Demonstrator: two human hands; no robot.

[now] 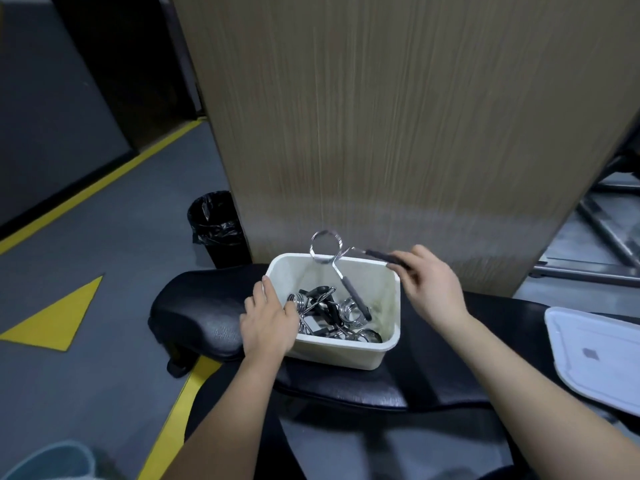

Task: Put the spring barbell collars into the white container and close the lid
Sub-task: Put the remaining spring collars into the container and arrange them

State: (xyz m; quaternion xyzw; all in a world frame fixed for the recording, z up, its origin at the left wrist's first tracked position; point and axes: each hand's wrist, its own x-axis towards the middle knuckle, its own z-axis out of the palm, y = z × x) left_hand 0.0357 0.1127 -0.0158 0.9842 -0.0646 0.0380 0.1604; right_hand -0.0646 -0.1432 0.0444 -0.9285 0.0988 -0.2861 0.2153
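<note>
Chrome collar (334, 258) pinched by one black handle in the right hand (429, 285), hanging over the white container (343, 351). Left hand (268, 320) grips the container's left rim. More collars (332, 313) lie inside. Its lid (595, 355) rests well right.

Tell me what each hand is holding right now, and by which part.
The right hand holds a spring collar by one black handle, above the white container. The left hand grips the container's left rim.
</note>
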